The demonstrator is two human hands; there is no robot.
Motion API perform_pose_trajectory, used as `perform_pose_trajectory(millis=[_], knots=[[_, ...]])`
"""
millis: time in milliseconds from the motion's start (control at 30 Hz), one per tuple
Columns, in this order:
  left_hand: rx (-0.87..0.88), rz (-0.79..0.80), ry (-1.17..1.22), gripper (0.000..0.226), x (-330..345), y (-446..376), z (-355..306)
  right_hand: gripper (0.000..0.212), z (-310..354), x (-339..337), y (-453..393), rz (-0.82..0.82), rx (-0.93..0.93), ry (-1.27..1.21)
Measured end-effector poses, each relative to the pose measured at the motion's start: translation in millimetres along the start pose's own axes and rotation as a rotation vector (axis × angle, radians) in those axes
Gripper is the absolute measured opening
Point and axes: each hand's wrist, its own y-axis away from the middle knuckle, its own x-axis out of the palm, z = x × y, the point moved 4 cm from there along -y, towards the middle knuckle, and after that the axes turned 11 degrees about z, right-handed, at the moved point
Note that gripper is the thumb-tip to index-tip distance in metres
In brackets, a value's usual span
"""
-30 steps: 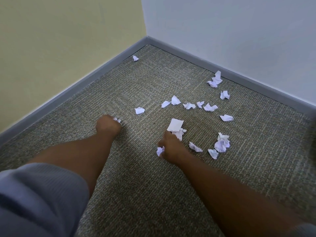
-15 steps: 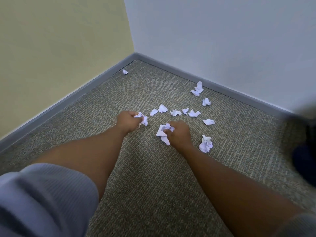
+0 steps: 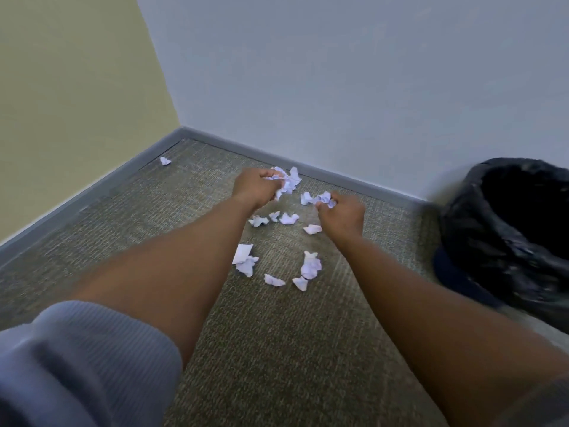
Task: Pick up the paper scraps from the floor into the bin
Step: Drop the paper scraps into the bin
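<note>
Nearest: grey sleeve (image 3: pixel 77 359) on the left arm. Mid-floor, loose paper scraps (image 3: pixel 311 266) lie on the carpet (image 3: pixel 261 349) betw. the forearms. Further out, left hand (image 3: pixel 255 188) is clenched round a crumpled wad (image 3: pixel 288 180); right hand (image 3: pixel 341 215) grips another bunch (image 3: pixel 321 198). Black-lined bin (image 3: pixel 492 229) stands at right, nr the wall; a lone scrap (image 3: pixel 165 161) lies in the corner.
</note>
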Motion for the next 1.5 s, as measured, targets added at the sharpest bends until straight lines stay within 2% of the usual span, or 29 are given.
perform_pose_trajectory(millis=[100,233,333,500,767,867,1067,1167,1267,1333,1400,1500], knots=[[0.068,0.004,0.011,0.022,29,-2,-41,0.023,1,-38,-9,-0.075,-0.005,0.004],[0.179,0.028,0.027,0.031,71,4,-100,0.027,1,-95,-12,-0.204,0.001,0.059],[0.246,0.11,-0.026,0.019,107,13,-136,0.024,-4,-133,-12,-0.284,0.049,0.046],[0.301,0.194,-0.083,0.021,163,23,-168,0.019,-21,-185,-4,-0.414,0.088,-0.016],[0.345,0.364,0.035,0.02,237,37,-196,0.026,-59,-247,16,-0.611,0.226,-0.085],[0.362,0.412,0.051,0.02,257,42,-202,0.026,-73,-263,20,-0.621,0.291,-0.043],[0.444,0.529,-0.086,0.035,283,54,-216,0.03,-97,-284,26,-0.547,0.429,-0.002],[0.483,0.598,-0.164,0.042,286,57,-217,0.045,-101,-287,26,-0.52,0.519,0.008],[0.462,0.553,-0.102,0.04,275,51,-211,0.064,-96,-276,26,-0.501,0.506,0.0],[0.433,0.488,-0.023,0.035,261,44,-204,0.069,-85,-265,23,-0.498,0.44,-0.023],[0.415,0.426,0.032,0.033,245,36,-197,0.059,-67,-252,19,-0.509,0.346,-0.015],[0.387,0.339,0.066,0.031,218,25,-185,0.03,-35,-227,11,-0.474,0.201,0.001]])
